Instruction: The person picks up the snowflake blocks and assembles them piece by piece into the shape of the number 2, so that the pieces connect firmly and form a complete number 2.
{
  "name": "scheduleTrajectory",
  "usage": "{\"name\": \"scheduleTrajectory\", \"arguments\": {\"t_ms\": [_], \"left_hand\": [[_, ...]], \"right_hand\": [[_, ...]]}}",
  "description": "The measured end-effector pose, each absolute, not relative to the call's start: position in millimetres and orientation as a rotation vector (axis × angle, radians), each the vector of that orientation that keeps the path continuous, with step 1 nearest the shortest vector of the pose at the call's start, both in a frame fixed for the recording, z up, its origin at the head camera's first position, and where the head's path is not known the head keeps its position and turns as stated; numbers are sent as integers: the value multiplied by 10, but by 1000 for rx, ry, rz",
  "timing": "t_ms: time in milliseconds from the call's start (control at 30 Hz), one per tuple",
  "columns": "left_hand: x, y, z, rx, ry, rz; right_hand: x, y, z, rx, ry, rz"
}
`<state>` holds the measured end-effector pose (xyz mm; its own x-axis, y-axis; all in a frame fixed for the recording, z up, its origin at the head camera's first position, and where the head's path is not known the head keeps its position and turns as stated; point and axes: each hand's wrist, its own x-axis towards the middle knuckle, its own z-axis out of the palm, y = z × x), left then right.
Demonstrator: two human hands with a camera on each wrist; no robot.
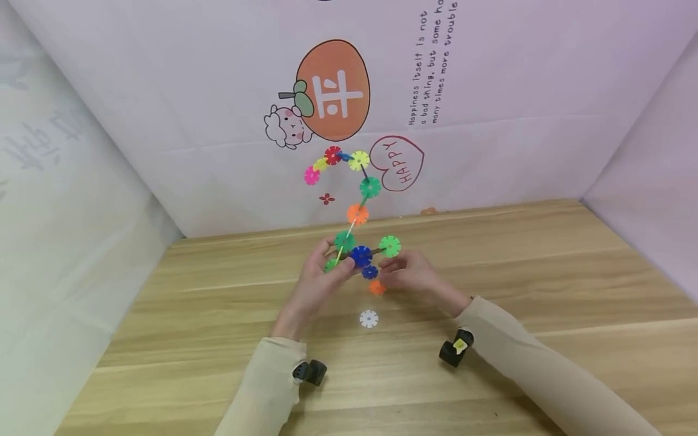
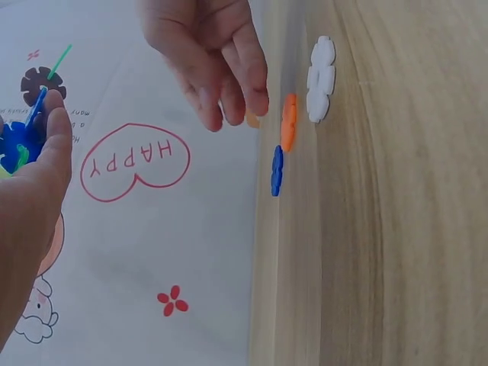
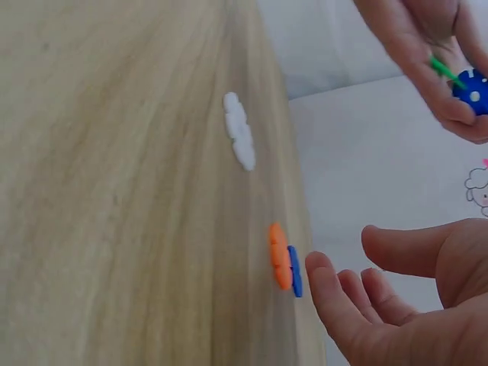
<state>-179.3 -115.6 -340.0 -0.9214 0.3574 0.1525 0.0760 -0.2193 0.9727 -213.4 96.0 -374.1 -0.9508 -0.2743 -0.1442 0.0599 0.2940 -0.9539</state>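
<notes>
My left hand [image 1: 313, 284] pinches a chain of linked snowflake discs [image 1: 357, 214] near its lower end, with the thumb by a dark blue disc [image 1: 361, 256]. From there the chain rises and curls left at the top, ending in a pink disc [image 1: 312, 175]. A side branch runs right to a light green disc [image 1: 389, 246]. My right hand [image 1: 414, 274] hovers beside that branch; in the right wrist view its thumb and fingers [image 3: 324, 286] stand apart with nothing between them. Close to these fingertips lie a loose orange disc [image 3: 280, 257] and a blue disc [image 3: 296, 272].
A loose white disc [image 1: 368, 318] lies on the wooden table [image 1: 218, 339], nearer to me than the orange and blue ones. Printed white sheeting [image 1: 218, 91] stands behind the table and along both sides. Each sleeve carries a black wrist camera [image 1: 309, 372].
</notes>
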Motion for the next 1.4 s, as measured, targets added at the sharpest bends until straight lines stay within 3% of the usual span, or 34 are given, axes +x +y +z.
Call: {"name": "scheduleTrajectory", "arguments": {"t_ms": [767,1133,1400], "left_hand": [[-1804,-1167,-3392,490,1870,2213],[-1811,-1136,-3401,454,1829,2249],[-1830,-1129,-3442,427,1840,2246]], "right_hand": [[-2253,859,-3835,-280,2577,-1253],[-2163,980,-3799,-442,2604,-1333],[-2091,1197,-3616,-451,2421,-1713]]}}
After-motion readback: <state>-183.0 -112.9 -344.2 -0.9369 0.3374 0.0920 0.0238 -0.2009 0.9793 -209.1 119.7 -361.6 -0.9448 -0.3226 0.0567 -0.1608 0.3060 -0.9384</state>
